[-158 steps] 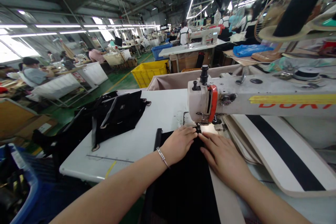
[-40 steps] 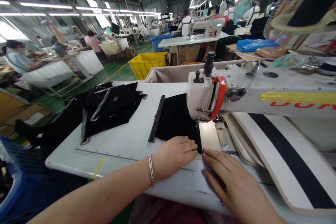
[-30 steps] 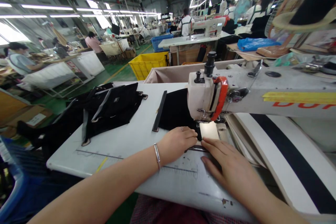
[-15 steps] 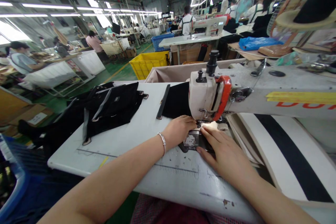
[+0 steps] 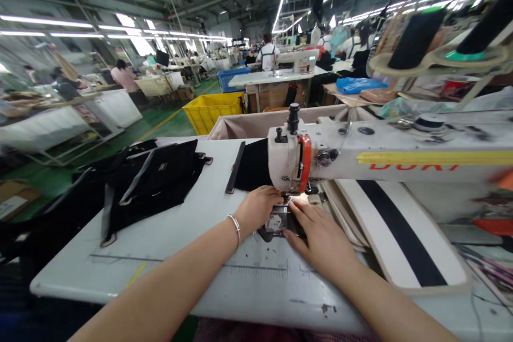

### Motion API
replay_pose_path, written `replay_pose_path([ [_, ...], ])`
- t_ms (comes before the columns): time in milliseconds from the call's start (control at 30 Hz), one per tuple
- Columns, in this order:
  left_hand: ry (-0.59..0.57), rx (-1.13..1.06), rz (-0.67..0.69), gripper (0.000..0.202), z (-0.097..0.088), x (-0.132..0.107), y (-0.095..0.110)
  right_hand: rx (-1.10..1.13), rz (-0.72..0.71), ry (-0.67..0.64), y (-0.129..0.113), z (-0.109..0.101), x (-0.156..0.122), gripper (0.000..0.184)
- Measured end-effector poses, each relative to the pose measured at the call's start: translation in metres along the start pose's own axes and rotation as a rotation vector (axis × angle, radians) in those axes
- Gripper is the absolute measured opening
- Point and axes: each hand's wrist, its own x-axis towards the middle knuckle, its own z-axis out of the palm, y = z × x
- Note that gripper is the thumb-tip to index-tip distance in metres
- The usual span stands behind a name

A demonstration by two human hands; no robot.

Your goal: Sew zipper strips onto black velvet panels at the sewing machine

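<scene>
My left hand, with a silver bracelet at the wrist, has its fingers bent and pressed together just left of the presser foot of the sewing machine. What its fingertips hold is hidden. Behind them lies a black fabric piece with a dark strip along its left edge, partly covered by the machine head. My right hand rests with fingers stretched out and thumb apart, its fingertips at the lit needle area. Between both hands is a worn metal plate on the machine bed.
Black fabric pieces with grey straps are piled on the left of the white table. White panels with a black stripe lie under the machine arm. Beyond stand a yellow crate, thread cones and other people at work.
My view has turned to the right, so the table and machine appear further left. Both hands remain by the needle, in nearly the same pose.
</scene>
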Motion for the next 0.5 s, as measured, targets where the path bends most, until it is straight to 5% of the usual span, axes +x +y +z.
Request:
replay_pose_path([
  [300, 0.057, -0.030, -0.012, 0.027, 0.003, -0.004, 0.001, 0.012, 0.008, 0.050, -0.011, -0.008, -0.004, 0.045],
  [400, 0.057, -0.021, -0.047, 0.022, 0.000, -0.007, 0.004, 0.016, 0.019, 0.079, -0.002, -0.036, -0.025, 0.035],
  [500, 0.043, -0.026, -0.042, 0.026, -0.002, -0.011, 0.004, -0.086, 0.140, 0.294, 0.026, -0.072, -0.061, 0.035],
])
